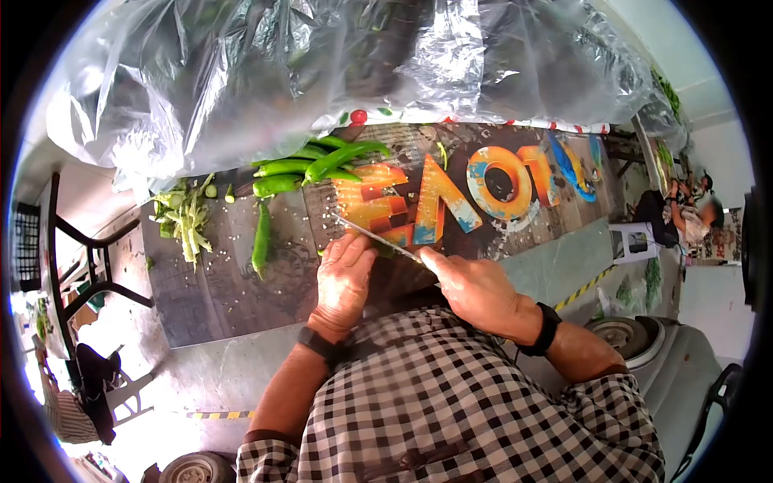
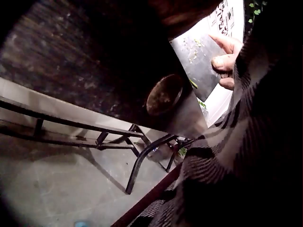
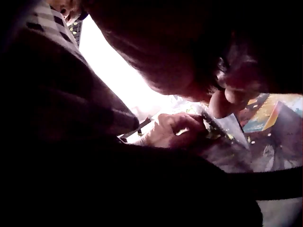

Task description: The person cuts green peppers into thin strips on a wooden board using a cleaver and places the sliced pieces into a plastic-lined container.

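In the head view my right hand point(image 1: 483, 296) grips a knife point(image 1: 377, 238), its blade angled up and left over the table. My left hand point(image 1: 345, 278) holds down a green pepper point(image 1: 320, 252) near the front edge, mostly hidden beneath its fingers. Long green peppers point(image 1: 346, 158) lie in a pile beyond, and a single pepper point(image 1: 261, 240) lies to the left. In the left wrist view the right hand point(image 2: 226, 61) is beside the seed-flecked blade point(image 2: 196, 54). The right wrist view is dark, with the blade point(image 3: 234, 130) near the left hand point(image 3: 170, 131).
Pale green pepper scraps point(image 1: 189, 221) are heaped at the table's left end. Clear plastic sheeting point(image 1: 266, 72) covers the far side. Seeds lie scattered over the dark tabletop point(image 1: 217, 298) and its painted letters. A seated person point(image 1: 688, 217) is at the far right.
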Demonstrator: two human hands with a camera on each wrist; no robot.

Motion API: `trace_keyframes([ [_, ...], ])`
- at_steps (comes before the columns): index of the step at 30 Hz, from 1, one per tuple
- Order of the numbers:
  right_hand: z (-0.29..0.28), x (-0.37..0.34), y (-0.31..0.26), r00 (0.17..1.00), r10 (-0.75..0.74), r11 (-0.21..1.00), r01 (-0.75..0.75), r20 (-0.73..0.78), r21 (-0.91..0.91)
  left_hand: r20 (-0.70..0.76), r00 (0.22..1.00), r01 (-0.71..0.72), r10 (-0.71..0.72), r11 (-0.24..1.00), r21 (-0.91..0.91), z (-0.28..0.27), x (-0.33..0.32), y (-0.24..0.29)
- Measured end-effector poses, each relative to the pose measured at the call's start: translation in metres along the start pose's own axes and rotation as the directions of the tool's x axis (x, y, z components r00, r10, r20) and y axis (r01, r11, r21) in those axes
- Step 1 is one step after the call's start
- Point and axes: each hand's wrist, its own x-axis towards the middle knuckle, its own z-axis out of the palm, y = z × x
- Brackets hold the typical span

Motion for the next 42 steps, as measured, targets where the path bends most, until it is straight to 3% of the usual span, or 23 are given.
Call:
trace_keyframes([
  [2, 0.004, 0.006, 0.0, 1.0, 0.004, 1.0, -0.004, 0.031, -0.009, -0.016, 1.0, -0.009, 0.009, 1.0, -0.012, 0.002, 0.0, -0.001],
  [6, 0.021, 0.031, -0.007, 0.994, -0.07, 0.997, 0.072, -0.078, 0.014, 0.004, 1.0, -0.014, 0.014, 1.0, -0.003, 0.002, -0.001, -0.002],
  [15, 0.009, -0.012, 0.012, 0.999, 0.019, 0.998, -0.017, -0.042, 0.062, -0.035, 0.999, -0.002, 0.003, 1.0, 0.027, 0.008, -0.007, -0.004],
  [20, 0.014, -0.016, 0.018, 0.995, 0.024, 0.999, -0.02, -0.101, 0.04, -0.043, 0.999, -0.007, 0.008, 1.0, 0.002, 0.008, -0.008, -0.004],
  [28, -0.003, -0.007, 0.006, 1.0, -0.008, 1.0, 0.008, 0.023, 0.026, -0.032, 0.999, 0.007, -0.008, 1.0, -0.013, 0.006, -0.006, -0.002],
  [37, 0.002, 0.0, 0.011, 0.999, 0.007, 0.997, -0.01, 0.041, 0.073, -0.04, 0.999, -0.006, 0.005, 1.0, -0.028, 0.005, -0.005, -0.003],
  [40, 0.011, 0.013, 0.012, 0.994, -0.028, 0.999, 0.023, 0.109, 0.043, -0.048, 0.999, -0.012, 0.01, 0.999, -0.042, 0.005, -0.003, -0.002],
  [42, 0.025, 0.03, 0.014, 0.992, -0.128, 0.991, 0.127, 0.009, 0.029, -0.052, 0.999, -0.012, 0.01, 0.999, -0.048, 0.005, -0.002, -0.002],
])
